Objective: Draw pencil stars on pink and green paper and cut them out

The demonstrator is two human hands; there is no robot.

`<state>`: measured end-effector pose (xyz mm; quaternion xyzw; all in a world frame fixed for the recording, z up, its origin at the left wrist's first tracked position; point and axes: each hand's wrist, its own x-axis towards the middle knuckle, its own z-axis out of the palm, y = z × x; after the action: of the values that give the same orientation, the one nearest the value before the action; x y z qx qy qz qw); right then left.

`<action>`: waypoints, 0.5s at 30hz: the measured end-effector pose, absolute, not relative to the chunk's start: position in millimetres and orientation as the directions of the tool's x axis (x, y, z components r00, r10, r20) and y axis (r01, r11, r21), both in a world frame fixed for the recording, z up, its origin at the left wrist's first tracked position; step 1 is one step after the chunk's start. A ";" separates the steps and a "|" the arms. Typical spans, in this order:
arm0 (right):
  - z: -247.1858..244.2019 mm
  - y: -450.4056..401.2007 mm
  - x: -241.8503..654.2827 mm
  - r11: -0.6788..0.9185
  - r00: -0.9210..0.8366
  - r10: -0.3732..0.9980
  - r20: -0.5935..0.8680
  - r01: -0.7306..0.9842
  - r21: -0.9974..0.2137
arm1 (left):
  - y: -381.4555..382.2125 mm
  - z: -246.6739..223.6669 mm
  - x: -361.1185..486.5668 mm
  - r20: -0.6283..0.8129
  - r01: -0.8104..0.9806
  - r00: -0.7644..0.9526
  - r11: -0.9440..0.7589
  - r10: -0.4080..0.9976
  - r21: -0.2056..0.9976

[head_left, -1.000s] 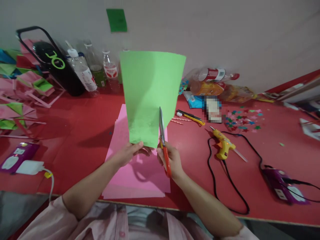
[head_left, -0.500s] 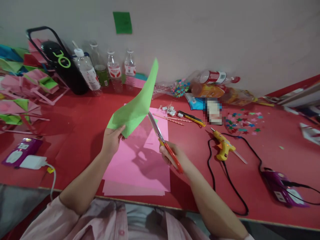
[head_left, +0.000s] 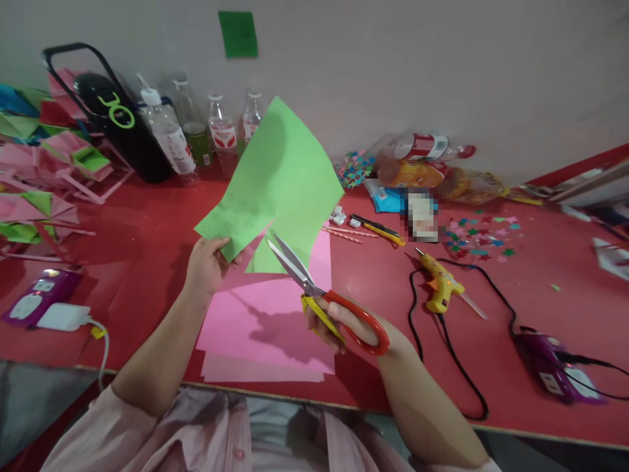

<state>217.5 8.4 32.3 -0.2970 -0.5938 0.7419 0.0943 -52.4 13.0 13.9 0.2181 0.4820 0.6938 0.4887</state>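
My left hand (head_left: pixel 210 267) pinches the lower left corner of a green sheet of paper (head_left: pixel 287 164), which stands tilted above the table. A slit runs into the sheet from its lower edge, and the two sides of the cut are spread apart. My right hand (head_left: pixel 339 324) is closed on the red and yellow handles of a pair of scissors (head_left: pixel 314 288). The blades are slightly apart, and their tips lie by the slit. Below both hands are stacked pink sheets (head_left: pixel 268 341), with shadows falling across them.
A yellow glue gun (head_left: pixel 441 285) with a black cord lies at right, beside scattered star sequins (head_left: pixel 484 236). A utility knife (head_left: pixel 378 229) lies behind the paper. Bottles (head_left: pixel 223 134) and a black flask (head_left: pixel 130 131) stand along the wall. Pink paper models (head_left: pixel 73 160) fill the left side.
The green sheet has turned to show its broad face, and the slit has come into view. The scissors have drawn down, and their blades have parted. My left hand has shifted slightly left.
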 end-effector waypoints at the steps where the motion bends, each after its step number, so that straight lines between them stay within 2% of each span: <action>1: 33.3 10.0 218.3 -0.255 -0.795 0.512 -0.326 0.221 -0.941 | 13.9 14.4 -54.2 -0.176 -0.468 -0.427 -0.050 0.887 0.882; 6: 37.3 17.9 216.7 -0.144 -0.636 0.668 -0.387 0.400 -0.905 | 13.1 13.1 -58.7 -0.187 -0.420 -0.421 -0.008 0.887 0.907; 8: 35.8 19.6 216.6 -0.156 -0.613 0.665 -0.426 0.444 -0.882 | 12.1 12.9 -59.5 -0.193 -0.415 -0.420 0.002 0.887 0.910; 15: 23.5 16.9 216.3 -0.193 -0.610 0.650 -0.452 0.443 -0.875 | 14.2 10.5 -61.6 -0.177 -0.378 -0.448 -0.006 0.876 0.926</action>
<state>216.3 16.9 23.5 -0.4338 -0.6302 0.6388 0.0811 -61.6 14.2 10.5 0.2369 0.5262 0.6686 0.4689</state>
